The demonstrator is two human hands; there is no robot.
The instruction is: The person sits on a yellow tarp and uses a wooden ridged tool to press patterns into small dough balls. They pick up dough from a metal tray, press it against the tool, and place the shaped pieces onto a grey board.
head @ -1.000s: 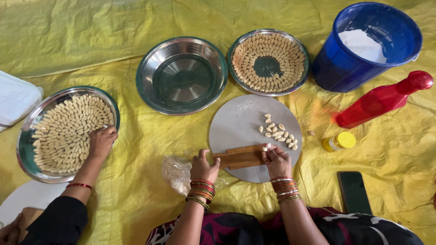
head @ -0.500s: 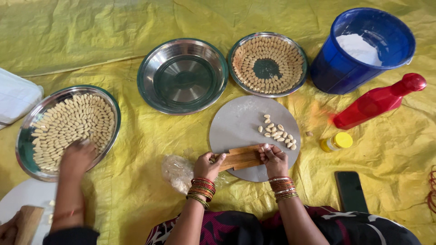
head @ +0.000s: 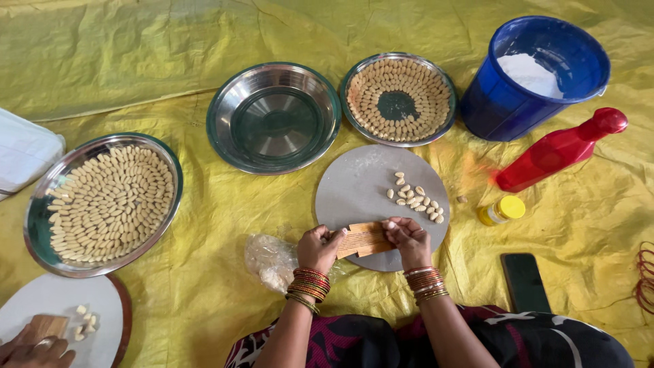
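You sit on a yellow plastic sheet point(head: 170, 88) spread over the floor, creased and shiny, and it fills the whole view; no wall or other part of the room shows. Nearest you, your left hand point(head: 317, 248) and right hand point(head: 407, 240) each close their fingers on an end of a small ridged wooden board point(head: 364, 239), which lies tilted on the near edge of a round grey board point(head: 354, 184). Whether dough sits under your fingers you cannot tell. A small heap of shaped dough pieces point(head: 414, 197) lies on the grey board just beyond your right hand.

Beside your left wrist rests a clear plastic bag of dough point(head: 269, 260), its contents blurred. To your right a dark phone point(head: 523, 281) lies flat, and red bangles point(head: 644, 276) are cut off by the frame's edge. At lower left another person's hand point(head: 34, 351), mostly out of frame, rests at a wooden block on a white round board point(head: 61, 300).

Farther out: a steel plate full of dough pieces point(head: 105, 201) on the left, a small yellow-capped jar point(head: 502, 210), a red bottle point(head: 562, 148) lying on its side, an empty steel plate point(head: 274, 117), a second steel plate ringed with pieces point(head: 398, 99), and a blue bucket point(head: 535, 75) holding white flour. A white object point(head: 24, 153) at far left is cropped.
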